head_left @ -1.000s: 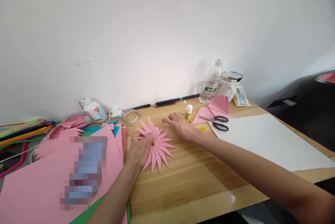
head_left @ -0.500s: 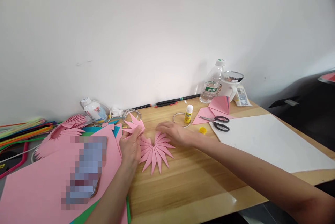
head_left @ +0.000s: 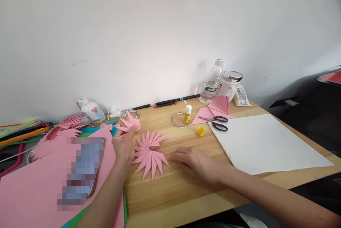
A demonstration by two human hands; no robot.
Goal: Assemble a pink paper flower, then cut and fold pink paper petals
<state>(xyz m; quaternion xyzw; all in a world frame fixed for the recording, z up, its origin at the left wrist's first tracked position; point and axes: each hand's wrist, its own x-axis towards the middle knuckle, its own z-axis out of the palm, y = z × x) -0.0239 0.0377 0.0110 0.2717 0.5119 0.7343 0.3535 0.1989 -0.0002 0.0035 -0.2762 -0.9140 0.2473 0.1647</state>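
Observation:
My left hand (head_left: 124,146) pinches a small folded pink paper piece (head_left: 130,123) with several sharp points, raised a little above the table's left side. Beside that hand, a pink paper pinwheel (head_left: 147,158) made of folded pointed strips lies flat on the wooden table. It has a small hole in its centre and a gap on its right side. My right hand (head_left: 195,162) rests low over the table, right of the pinwheel, fingers loosely bent and holding nothing visible. Its fingertips are close to one lower-right point; whether they touch it I cannot tell.
Behind stand a glue stick (head_left: 187,114), its yellow cap (head_left: 200,131), scissors (head_left: 220,123) on pink paper, a water bottle (head_left: 210,84) and a mug (head_left: 229,87). White board (head_left: 269,146) lies right. A phone (head_left: 84,171) sits on pink sheets (head_left: 34,189) at left, near another pink fan (head_left: 57,135).
My right hand has moved from the pinwheel's upper right down to its lower right. The pinwheel has turned clockwise, its gap going from top to right. My left hand keeps its piece.

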